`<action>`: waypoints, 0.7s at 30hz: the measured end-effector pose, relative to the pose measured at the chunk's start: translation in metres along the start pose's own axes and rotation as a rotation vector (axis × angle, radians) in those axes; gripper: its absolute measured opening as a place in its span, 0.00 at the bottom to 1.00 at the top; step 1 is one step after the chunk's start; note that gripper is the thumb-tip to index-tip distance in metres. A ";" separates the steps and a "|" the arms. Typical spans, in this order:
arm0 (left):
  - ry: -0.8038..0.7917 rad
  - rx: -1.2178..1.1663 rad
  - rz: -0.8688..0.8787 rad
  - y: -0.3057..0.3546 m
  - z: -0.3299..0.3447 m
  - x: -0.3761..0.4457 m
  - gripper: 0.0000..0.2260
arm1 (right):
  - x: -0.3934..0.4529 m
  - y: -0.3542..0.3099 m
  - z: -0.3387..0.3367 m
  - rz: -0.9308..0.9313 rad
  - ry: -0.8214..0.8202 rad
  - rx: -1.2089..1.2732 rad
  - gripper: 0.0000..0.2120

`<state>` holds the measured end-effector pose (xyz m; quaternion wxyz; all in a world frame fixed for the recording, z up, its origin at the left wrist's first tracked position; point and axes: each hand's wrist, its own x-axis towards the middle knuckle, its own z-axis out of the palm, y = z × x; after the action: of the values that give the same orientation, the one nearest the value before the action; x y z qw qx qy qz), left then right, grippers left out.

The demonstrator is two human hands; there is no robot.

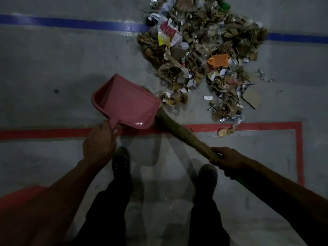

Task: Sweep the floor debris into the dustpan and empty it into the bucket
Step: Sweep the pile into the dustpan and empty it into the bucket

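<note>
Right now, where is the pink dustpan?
Head view, centre-left: the dustpan is held by the left hand, above the red floor line, just left of the debris pile.

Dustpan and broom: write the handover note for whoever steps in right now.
Left hand: grips the handle of the pink dustpan, which looks empty, its open edge facing the pile.
Right hand: grips the broom; the broom's far end passes behind the dustpan, next to the nearest scraps.
Debris pile: paper, cardboard and wrappers on the floor ahead, across the blue line; a few stray bits lie on the red line.
A red shape at the lower left corner may be the bucket; too dark to tell.
Done: debris gathered in a heap.
Left: sweep it into the dustpan, then empty it into the bucket.
</note>
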<state>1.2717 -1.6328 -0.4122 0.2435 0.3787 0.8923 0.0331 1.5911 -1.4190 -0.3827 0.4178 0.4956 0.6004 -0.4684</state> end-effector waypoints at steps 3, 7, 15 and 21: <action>-0.004 -0.003 -0.059 0.037 0.022 -0.017 0.11 | 0.011 0.053 -0.021 0.065 -0.088 -0.092 0.18; -0.026 -0.037 -0.174 0.092 0.055 -0.040 0.13 | 0.036 0.107 -0.069 0.086 -0.008 -0.185 0.19; 0.005 0.000 -0.414 0.169 0.093 -0.080 0.12 | 0.050 0.114 -0.151 -0.176 0.149 -0.103 0.22; 0.041 -0.007 -0.434 0.188 0.092 -0.098 0.11 | 0.016 0.122 -0.156 -0.257 0.150 -0.033 0.23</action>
<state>1.4960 -1.5786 -0.4072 0.2282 0.1761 0.9575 -0.0093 1.7032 -1.2553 -0.3831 0.3165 0.4414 0.6958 -0.4699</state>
